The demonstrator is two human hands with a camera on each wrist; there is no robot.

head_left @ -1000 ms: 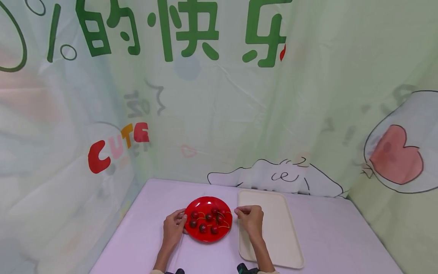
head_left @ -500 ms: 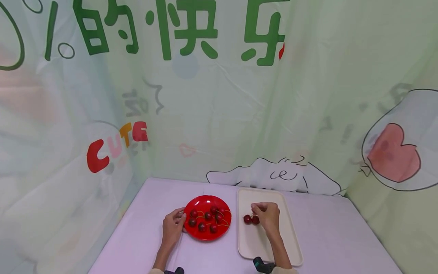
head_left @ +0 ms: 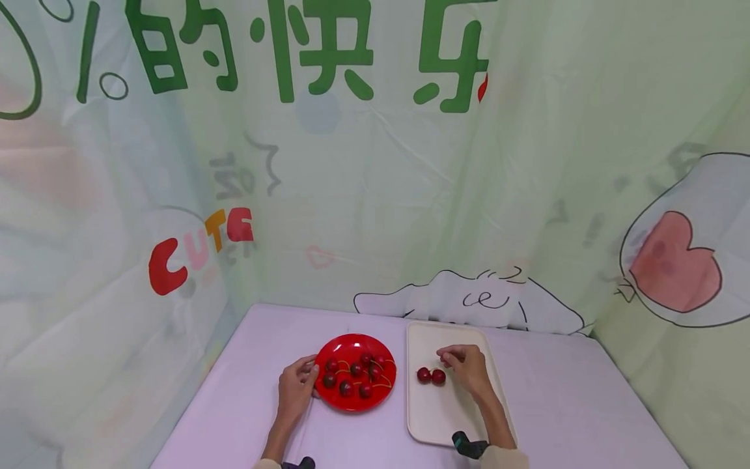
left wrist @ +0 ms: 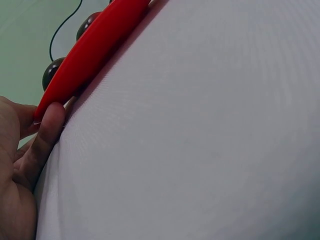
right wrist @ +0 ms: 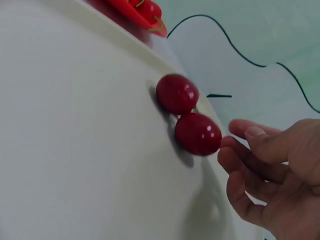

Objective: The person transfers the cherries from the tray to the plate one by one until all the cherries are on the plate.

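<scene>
On the left of the head view is a red plate [head_left: 355, 405] with several dark red cherries [head_left: 346, 389], their thin stems showing. My left hand [head_left: 296, 387] pinches the plate's left rim; the left wrist view shows thumb and fingers [left wrist: 49, 123] at the plate's edge. Two glossy cherries [right wrist: 198, 134] lie side by side on the cream tray [head_left: 436, 417]. Just to their right, my right hand [head_left: 465, 368] hovers above the tray with loosely bent fingers. Nothing shows between its thumb and fingertips, which come close to the nearer cherry in the right wrist view.
Both the plate and the tray rest on a pale lilac table [head_left: 281, 339], with a strip of tabletop between them. A printed cloth [head_left: 375, 195] with green characters hangs behind the table and along both sides.
My right hand has moved right, from the gap beside the plate to over the tray. Two cherries, out of sight a second ago, now show there. The left hand keeps its hold.
</scene>
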